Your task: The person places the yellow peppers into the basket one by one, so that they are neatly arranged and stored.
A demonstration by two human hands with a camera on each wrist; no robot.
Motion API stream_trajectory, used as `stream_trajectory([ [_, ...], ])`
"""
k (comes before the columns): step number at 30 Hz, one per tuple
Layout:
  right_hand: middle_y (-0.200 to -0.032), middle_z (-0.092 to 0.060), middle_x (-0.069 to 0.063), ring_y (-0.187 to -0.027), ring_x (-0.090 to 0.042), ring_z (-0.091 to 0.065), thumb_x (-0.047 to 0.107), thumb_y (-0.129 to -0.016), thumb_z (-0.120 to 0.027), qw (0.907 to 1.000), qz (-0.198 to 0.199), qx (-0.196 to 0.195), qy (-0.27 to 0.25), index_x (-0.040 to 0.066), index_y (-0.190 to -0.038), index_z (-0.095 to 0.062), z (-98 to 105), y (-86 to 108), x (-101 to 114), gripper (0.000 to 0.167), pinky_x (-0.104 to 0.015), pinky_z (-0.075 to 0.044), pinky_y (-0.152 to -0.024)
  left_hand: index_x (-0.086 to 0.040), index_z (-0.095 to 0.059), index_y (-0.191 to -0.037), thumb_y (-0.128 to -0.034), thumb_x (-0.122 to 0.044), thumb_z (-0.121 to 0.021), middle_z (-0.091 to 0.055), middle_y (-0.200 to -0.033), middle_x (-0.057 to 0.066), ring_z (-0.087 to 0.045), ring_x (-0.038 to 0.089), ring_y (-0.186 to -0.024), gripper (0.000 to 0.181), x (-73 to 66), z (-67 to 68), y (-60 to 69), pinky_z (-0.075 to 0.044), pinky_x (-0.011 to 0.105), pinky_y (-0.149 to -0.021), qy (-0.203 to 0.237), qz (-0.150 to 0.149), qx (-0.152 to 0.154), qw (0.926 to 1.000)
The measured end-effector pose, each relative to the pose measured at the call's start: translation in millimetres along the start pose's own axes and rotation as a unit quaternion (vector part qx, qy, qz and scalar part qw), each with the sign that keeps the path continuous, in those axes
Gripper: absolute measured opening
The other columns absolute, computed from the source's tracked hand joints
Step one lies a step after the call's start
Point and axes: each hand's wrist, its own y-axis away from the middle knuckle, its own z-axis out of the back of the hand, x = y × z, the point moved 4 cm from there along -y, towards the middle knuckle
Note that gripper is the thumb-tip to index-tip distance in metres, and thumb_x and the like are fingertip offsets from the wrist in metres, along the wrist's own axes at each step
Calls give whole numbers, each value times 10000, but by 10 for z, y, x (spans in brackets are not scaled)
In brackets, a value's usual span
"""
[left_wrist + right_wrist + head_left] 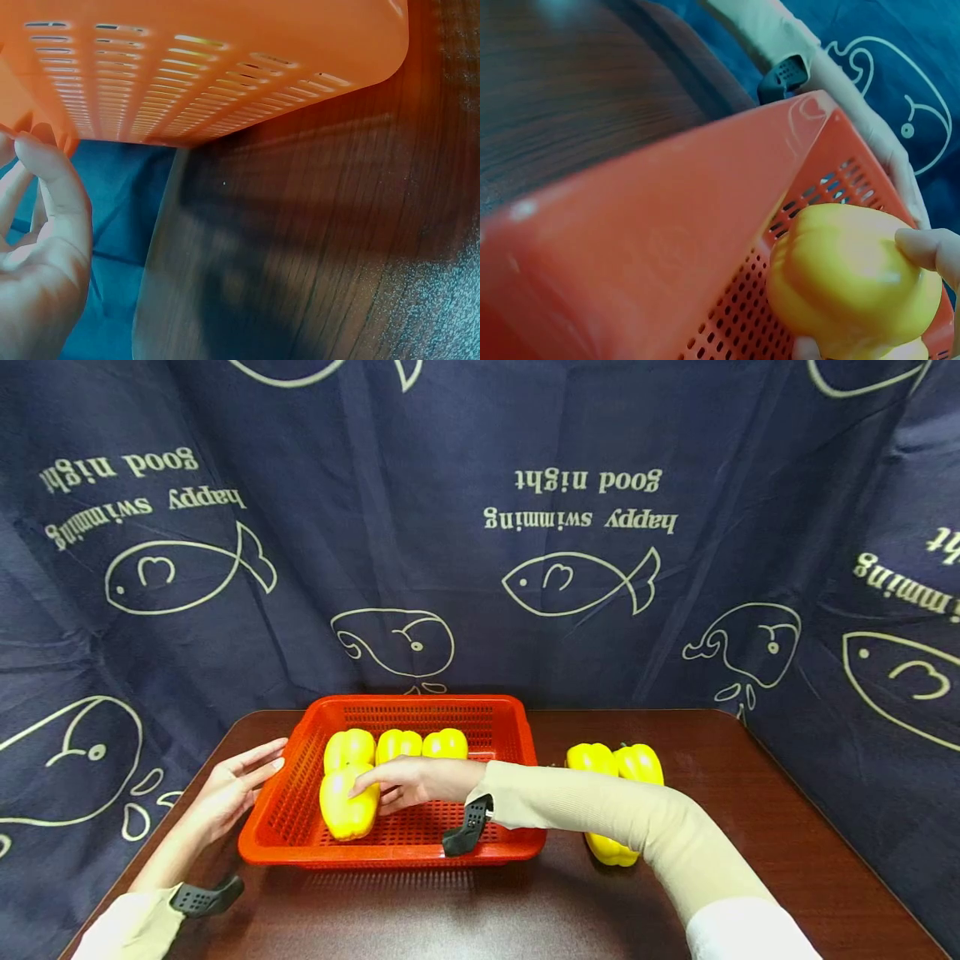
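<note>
A red perforated basket [390,853] holds several yellow bell peppers, three of them along its back part. Inside its left front, my right hand [420,779] grips another yellow pepper [348,806], thumb on top and fingers at the side; the right wrist view shows that pepper [847,277] low in the basket, between thumb [930,251] and a fingertip. My left hand [232,789] is at the basket's left rim, fingers extended and touching it; the left wrist view shows this hand [45,255] with its fingertips at the rim.
On the brown table [720,827], right of the basket, lie several more yellow peppers [637,764], partly hidden behind my right sleeve [600,802]. A dark blue cloth [465,527] with fish and whale drawings hangs behind the table and around its sides.
</note>
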Motion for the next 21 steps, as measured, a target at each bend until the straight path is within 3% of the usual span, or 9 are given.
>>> stream_trajectory([
  [3, -1034, -516, -103, -885, -202, -519, 116, -797, -680, 9999, -58, -80, -63, 62, -1097, -503, -10, -30, -20, 352, -403, -489, -1004, -237, -587, -1307, -983, -68, -519, -652, -1105, -193, -688, 60, -910, 372, -4, -5, 1, -578, 241, -745, -29, 1, -38, 10000],
  [9, -1167, -479, -174, -1029, -274, -507, 121, -810, -679, 9997, -163, -86, -158, 31, -1193, -454, -50, -62, -39, 454, -423, -473, -1022, -241, -602, -1285, -978, -64, -526, -654, -1107, -187, -683, 45, -924, 362, -21, -13, -1, -576, 235, -748, -8, -38, -61, 10000],
  [21, -998, -481, -165, -922, -275, -514, 140, -852, -650, 9987, -466, 170, 88, 36, -1055, -499, -89, -135, -37, 273, -426, -437, -1062, -259, -628, -1254, -973, -57, -534, -663, -1100, -189, -680, 35, -926, 359, -7, -4, -7, -574, 231, -752, 30, -64, -93, 9999],
])
